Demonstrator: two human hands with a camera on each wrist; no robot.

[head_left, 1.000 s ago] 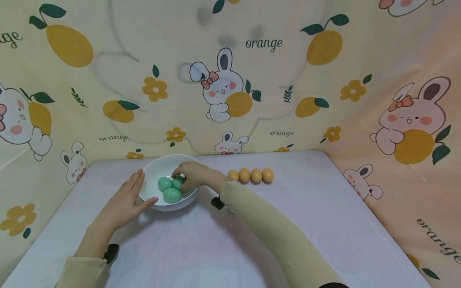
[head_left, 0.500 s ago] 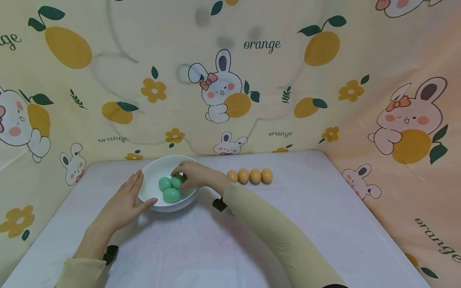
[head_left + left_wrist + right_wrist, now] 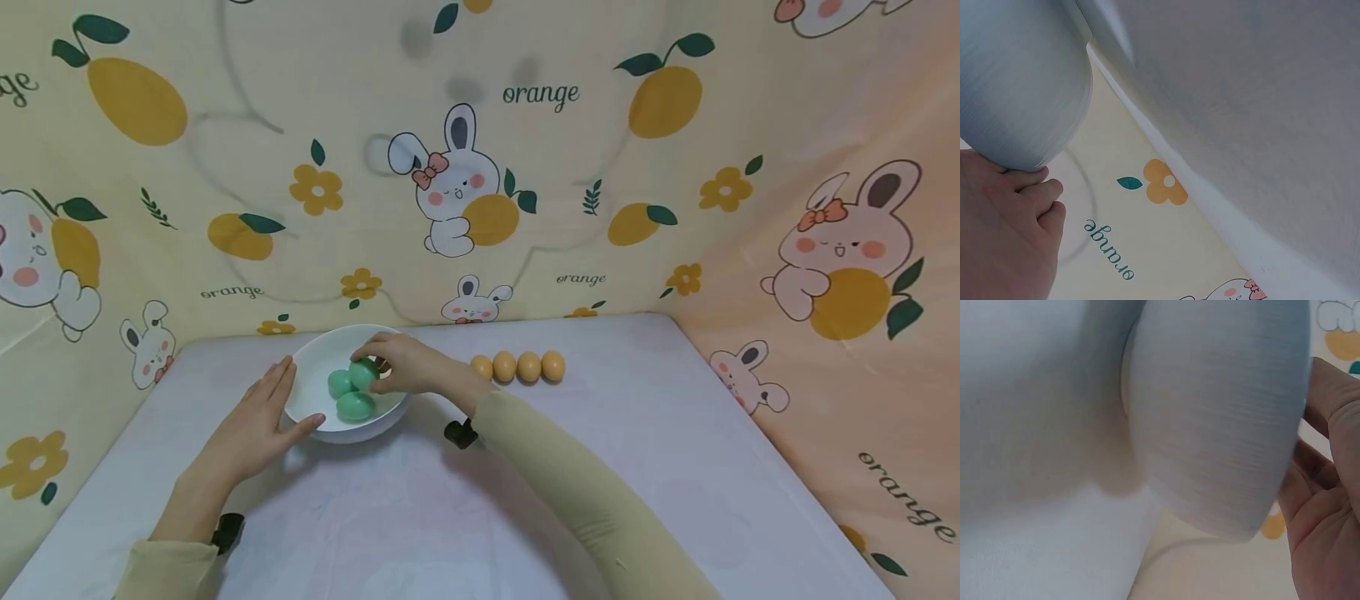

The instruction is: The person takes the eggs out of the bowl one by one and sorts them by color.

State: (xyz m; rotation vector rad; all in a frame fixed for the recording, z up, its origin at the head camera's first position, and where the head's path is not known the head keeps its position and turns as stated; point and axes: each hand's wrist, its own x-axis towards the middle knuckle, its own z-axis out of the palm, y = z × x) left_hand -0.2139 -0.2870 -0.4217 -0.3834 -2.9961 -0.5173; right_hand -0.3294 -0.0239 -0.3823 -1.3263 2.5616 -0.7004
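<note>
A white bowl (image 3: 309, 396) stands at the back left of the table with three green eggs showing inside. My right hand (image 3: 416, 364) reaches over the bowl's right rim and pinches one green egg (image 3: 363, 375) between thumb and fingers. Close to it lie a second green egg (image 3: 340, 383) and a third green egg (image 3: 356, 407). My left hand (image 3: 251, 423) rests on the bowl's left side, fingers extended along the rim and thumb at the front. From the right wrist, the bowl's outer wall (image 3: 1216, 425) hides the eggs and my fingertips.
Several brownish-yellow eggs (image 3: 528, 367) stand in a row right of the bowl, partly behind my right forearm. A patterned cloth (image 3: 585, 150) hangs behind and beside the white-covered table (image 3: 420, 517).
My right hand has drawn the pinched green egg slightly up, and more of it shows. My left hand keeps its place on the bowl. The head view has shifted a little.
</note>
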